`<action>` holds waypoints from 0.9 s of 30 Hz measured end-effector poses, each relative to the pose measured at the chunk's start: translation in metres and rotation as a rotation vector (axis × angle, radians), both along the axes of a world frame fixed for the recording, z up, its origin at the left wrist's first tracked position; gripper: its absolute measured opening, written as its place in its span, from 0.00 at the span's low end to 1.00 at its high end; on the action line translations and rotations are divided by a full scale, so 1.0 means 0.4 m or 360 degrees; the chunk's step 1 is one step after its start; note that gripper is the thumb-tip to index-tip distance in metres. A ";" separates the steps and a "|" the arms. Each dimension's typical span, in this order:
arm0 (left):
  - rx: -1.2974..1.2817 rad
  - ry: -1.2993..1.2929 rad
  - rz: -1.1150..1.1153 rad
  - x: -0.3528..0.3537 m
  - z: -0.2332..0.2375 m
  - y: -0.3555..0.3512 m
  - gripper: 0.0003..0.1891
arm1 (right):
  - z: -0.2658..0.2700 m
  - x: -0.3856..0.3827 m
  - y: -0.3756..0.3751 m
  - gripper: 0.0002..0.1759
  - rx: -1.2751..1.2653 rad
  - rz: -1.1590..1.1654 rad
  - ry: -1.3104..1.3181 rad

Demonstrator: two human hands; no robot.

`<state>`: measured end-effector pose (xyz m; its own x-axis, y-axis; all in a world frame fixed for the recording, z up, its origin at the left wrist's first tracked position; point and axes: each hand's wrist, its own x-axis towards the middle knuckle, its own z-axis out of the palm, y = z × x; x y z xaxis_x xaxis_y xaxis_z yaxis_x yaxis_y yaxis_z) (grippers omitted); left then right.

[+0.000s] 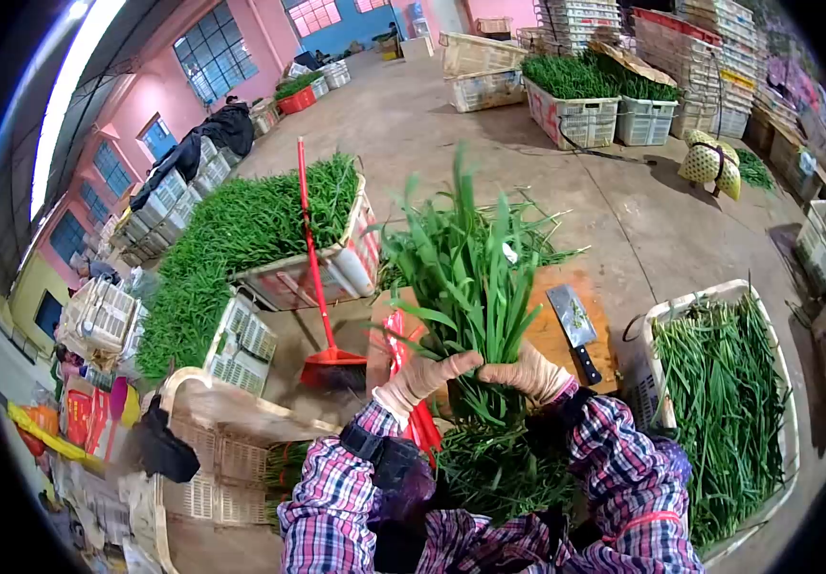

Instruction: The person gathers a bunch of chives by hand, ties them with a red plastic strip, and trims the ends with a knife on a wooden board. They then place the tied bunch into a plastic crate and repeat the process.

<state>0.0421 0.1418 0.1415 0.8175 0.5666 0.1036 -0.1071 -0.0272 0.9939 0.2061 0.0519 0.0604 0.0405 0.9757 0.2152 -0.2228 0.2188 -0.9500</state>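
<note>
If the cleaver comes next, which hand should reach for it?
Right, probably: the right hand is nearer the cleaver handle; the left hand is farther off. Both hold the leafy green bunch, though.

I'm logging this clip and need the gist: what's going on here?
A person's gloved left hand and right hand hold a bunch of leafy greens upright. A cleaver lies on the wooden board, its handle beside the right hand. A crate of greens stands to the right.
</note>
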 end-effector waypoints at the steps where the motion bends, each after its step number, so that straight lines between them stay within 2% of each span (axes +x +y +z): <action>1: 0.0068 -0.0077 -0.0003 -0.018 -0.014 -0.002 0.31 | 0.010 -0.011 -0.008 0.37 0.0034 0.0074 -0.0004; 2: 0.0110 -0.0137 0.0003 -0.033 -0.005 -0.010 0.32 | 0.061 -0.034 -0.032 0.40 0.0114 0.0148 0.0052; 4: 0.0140 -0.0278 0.0010 -0.055 0.009 -0.043 0.34 | 0.058 -0.050 -0.037 0.43 0.0061 0.0244 -0.0066; 5: 0.0103 -0.0409 -0.0220 -0.063 -0.015 -0.035 0.33 | 0.098 -0.078 -0.051 0.42 0.0088 0.0214 -0.0098; 6: 0.0046 -0.0352 -0.0116 -0.079 -0.005 -0.052 0.30 | 0.145 -0.109 -0.063 0.41 0.0106 0.0298 -0.0094; 7: -0.0029 -0.0276 -0.0016 -0.098 0.008 -0.072 0.28 | 0.106 -0.091 -0.051 0.38 0.0263 0.0082 -0.0557; 8: -0.0101 -0.0276 -0.0003 -0.104 0.029 -0.097 0.24 | 0.099 -0.105 -0.057 0.36 0.0149 0.0158 -0.0473; 9: -0.0171 -0.0280 0.0006 -0.101 0.051 -0.117 0.21 | 0.132 -0.119 -0.064 0.33 0.0232 0.0352 -0.0363; 11: -0.0119 0.0021 -0.0051 -0.132 0.062 -0.124 0.15 | 0.107 -0.130 -0.055 0.30 0.0339 0.0330 -0.0690; 12: -0.0398 0.0096 -0.0116 -0.147 0.092 -0.158 0.13 | 0.118 -0.171 -0.074 0.30 0.0161 0.0500 -0.0199; 13: -0.0664 0.0159 -0.0171 -0.157 0.125 -0.195 0.12 | 0.029 -0.159 -0.018 0.29 0.0285 0.0606 -0.0450; 14: -0.0701 0.0183 -0.0087 -0.166 0.123 -0.220 0.13 | 0.069 -0.183 -0.080 0.29 0.0220 0.0546 -0.0396; 15: -0.0565 0.0277 -0.0068 -0.194 0.111 -0.205 0.15 | 0.124 -0.206 -0.138 0.29 0.0166 0.0489 -0.0351; 16: -0.0607 0.0204 -0.0005 -0.212 0.121 -0.213 0.15 | 0.087 -0.214 -0.151 0.31 -0.0074 0.0460 -0.0406; 17: -0.0642 0.0123 0.0058 -0.230 0.135 -0.220 0.15 | 0.080 -0.199 -0.173 0.34 -0.0332 0.0686 -0.0482; 18: -0.0861 0.0028 0.0178 -0.255 0.133 -0.211 0.15 | 0.033 -0.198 -0.196 0.35 -0.0302 0.0700 -0.0348; 19: -0.0745 0.0017 0.0156 -0.293 0.134 -0.187 0.14 | -0.024 -0.206 -0.219 0.36 -0.0274 0.0720 -0.0217; 21: -0.0751 -0.0244 0.0015 -0.322 0.138 -0.174 0.13 | -0.070 -0.209 -0.268 0.43 -0.0201 0.0631 -0.0428; 22: -0.0790 -0.0212 0.0135 -0.350 0.126 -0.146 0.12 | -0.073 -0.210 -0.294 0.44 -0.0264 0.0691 -0.0424; 23: -0.1016 -0.0291 0.0218 -0.371 0.119 -0.141 0.11 | -0.088 -0.217 -0.316 0.37 -0.0458 0.0690 -0.0244; 25: -0.0933 -0.0424 0.0202 -0.407 0.099 -0.113 0.12 | -0.089 -0.231 -0.341 0.26 -0.0749 0.0724 -0.0175; 27: -0.0964 -0.0495 0.0279 -0.424 0.092 -0.117 0.13 | -0.088 -0.258 -0.349 0.11 -0.0803 0.0652 -0.0333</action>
<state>-0.1276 0.0949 0.1783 0.6926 0.7191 -0.0577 -0.4334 0.4787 0.7635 0.1031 -0.0878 0.0251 -0.3467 0.8864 -0.3069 0.0061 -0.3250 -0.9457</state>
